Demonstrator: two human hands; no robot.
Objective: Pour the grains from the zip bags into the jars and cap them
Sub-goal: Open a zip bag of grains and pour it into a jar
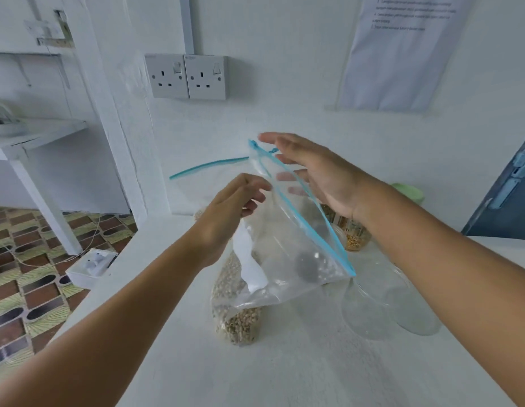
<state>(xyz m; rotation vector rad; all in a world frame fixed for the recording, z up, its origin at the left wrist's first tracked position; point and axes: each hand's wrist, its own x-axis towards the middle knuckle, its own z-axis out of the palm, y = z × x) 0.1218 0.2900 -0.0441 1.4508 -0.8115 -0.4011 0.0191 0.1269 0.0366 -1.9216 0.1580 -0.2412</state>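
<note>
The left hand [230, 201] pinches the upper edge of a clear zip bag [287, 248] between thumb and fingertips, holding it in the air above the white counter [284, 362], while the right hand [317, 174] is spread open just behind the bag's blue zip strip [311, 211], fingers fanned and gripping nothing. The held bag looks nearly empty and hangs limp, so it is probably very light, floppy and rather slick; a firm pinch at the stiffer zip strip, one hand at each end, would likely control the mouth best. A white slip [251, 268] sits inside it, but no print on it can be read. Below the left hand lies a full bag of pale grains [235, 321], which would be heavier and saggy, better carried from underneath. Under the right forearm stand clear empty jars [373, 312], hard, smooth and possibly breakable. Beyond the right wrist is a jar of yellow kernels [355, 239], with a green lid [409, 192] past it. Another flat zip bag [196, 189] lies beyond the left hand. A printed sheet [402, 51] hangs on the wall, its text too blurred to read.
</note>
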